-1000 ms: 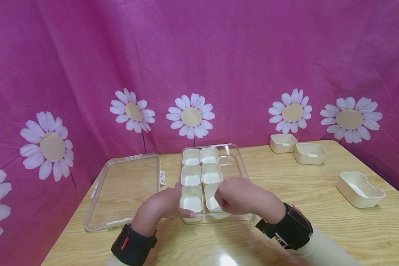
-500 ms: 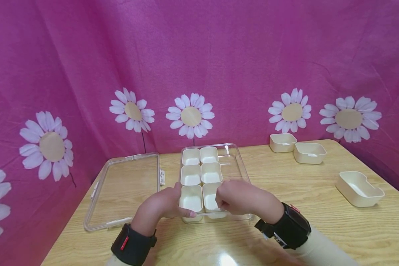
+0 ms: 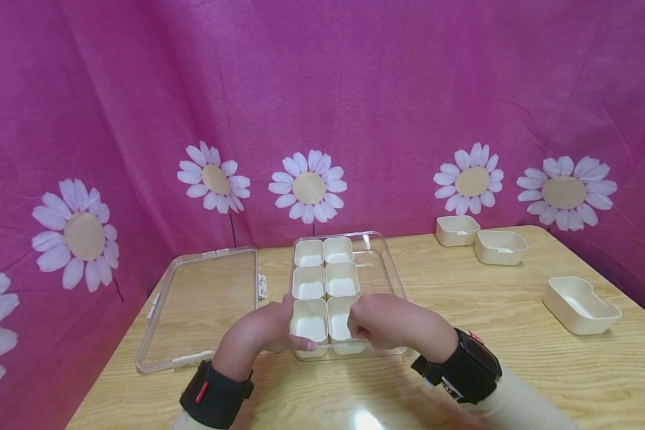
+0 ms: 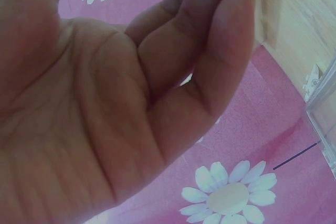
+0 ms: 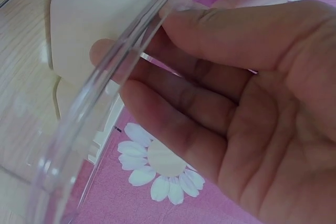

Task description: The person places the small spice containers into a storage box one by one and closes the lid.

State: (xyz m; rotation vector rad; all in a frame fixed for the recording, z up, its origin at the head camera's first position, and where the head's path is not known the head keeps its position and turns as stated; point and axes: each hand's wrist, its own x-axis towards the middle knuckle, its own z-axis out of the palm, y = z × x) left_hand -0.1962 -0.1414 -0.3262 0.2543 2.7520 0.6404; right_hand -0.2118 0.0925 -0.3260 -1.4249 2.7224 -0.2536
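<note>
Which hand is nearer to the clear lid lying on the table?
Left. The left hand is just right of the lid, at the near left corner of the clear box; the right hand is farther away, at a cup inside that box.

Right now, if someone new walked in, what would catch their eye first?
Most likely the magenta cloth filling the background, with its big white daisies. Next, probably, the clear box mid-table, with six cream cups in two columns at its left, the left hand and right hand at its near end. Three more cream tubs stand on the table's right side, and a clear lid lies on its left.
</note>
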